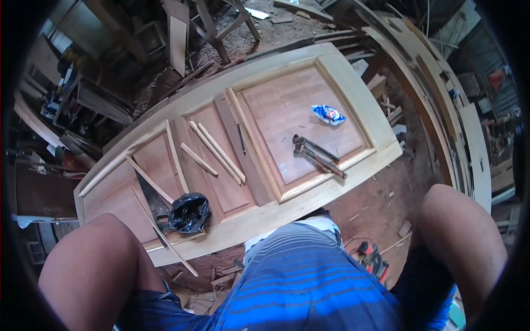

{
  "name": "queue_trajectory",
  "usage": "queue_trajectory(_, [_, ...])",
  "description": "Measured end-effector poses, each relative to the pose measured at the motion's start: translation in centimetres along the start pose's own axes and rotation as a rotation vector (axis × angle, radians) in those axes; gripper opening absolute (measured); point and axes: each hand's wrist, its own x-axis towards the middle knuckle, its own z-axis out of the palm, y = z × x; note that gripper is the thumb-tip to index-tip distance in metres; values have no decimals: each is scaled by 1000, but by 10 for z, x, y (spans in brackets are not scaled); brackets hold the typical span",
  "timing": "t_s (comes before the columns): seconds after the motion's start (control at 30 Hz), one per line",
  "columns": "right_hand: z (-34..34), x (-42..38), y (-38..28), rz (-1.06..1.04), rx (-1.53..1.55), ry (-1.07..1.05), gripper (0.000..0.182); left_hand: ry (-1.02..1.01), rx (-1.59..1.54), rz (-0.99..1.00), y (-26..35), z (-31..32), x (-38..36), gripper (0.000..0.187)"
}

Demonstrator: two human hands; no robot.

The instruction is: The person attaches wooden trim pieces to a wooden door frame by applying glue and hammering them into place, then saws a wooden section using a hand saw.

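Observation:
Neither of my hands is in view; only my bent bare arms (94, 265) show at the left and right edges, beside my blue striped shirt (309, 276). In front of me lies a panelled wooden door (353, 71). A two-handled tool like pincers (317, 154) rests on its right panel, below a crumpled blue-and-white packet (328, 115). A dark pencil (241, 138) lies near the middle. Several thin wood strips (218, 151) are spread over the left part. Near the front edge sits a black plastic bag (190, 212), beside a dark flat blade-like piece (149, 190).
A red-and-black power tool (372, 259) lies on the dirt floor to the right of my body. Long boards (436, 94) are stacked along the right side. Wooden trestle legs (212, 33) and scrap timber stand beyond the door.

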Motion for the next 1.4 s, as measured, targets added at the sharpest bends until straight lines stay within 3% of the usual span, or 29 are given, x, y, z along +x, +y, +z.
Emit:
queue_trajectory(0.37, [-31,-4,9,-45,76,-30,30,7,39,-29,-4,-3,6,36])
queue_trajectory(0.5, [-71,-51,49,16,94,122,27,261,186,-200,-2,-9,-17,37])
queue_trajectory(0.57, [-69,-107,103,288,15,242,25,441,219,-545,-2,30,-54,38])
queue_trajectory(0.63, [-29,-197,180,779,-127,246,24,517,168,-1147,11,123,-113,39])
queue_trajectory(0.67, [-3,-250,218,1026,-263,148,18,409,206,-1496,32,189,-150,21])
queue_trajectory(0.73, [57,-331,280,1136,-242,69,13,357,44,-1982,88,303,-213,14])
queue_trajectory(0.77, [81,-360,302,1088,-263,-26,14,302,-106,-2172,132,355,-257,16])
queue_trajectory(0.8, [100,-378,322,1028,-282,-124,16,253,-109,-2226,160,386,-258,18])
queue_trajectory(0.93, [150,-378,373,702,-465,-337,26,167,-72,-2340,196,440,-236,23])
queue_trajectory(1.07, [169,-376,422,581,-586,-577,24,209,-67,-2351,189,445,-217,24])
queue_trajectory(1.13, [170,-377,436,591,-591,-768,23,121,-20,-2333,189,446,-217,25])
queue_trajectory(1.27, [167,-377,441,512,-563,-696,17,115,-10,-2274,187,446,-213,24])
queue_trajectory(1.37, [173,-376,441,441,-620,-756,17,-63,-203,-2284,187,431,-231,30])
queue_trajectory(1.4, [172,-374,439,413,-641,-755,17,-210,-164,-2114,184,424,-241,35])
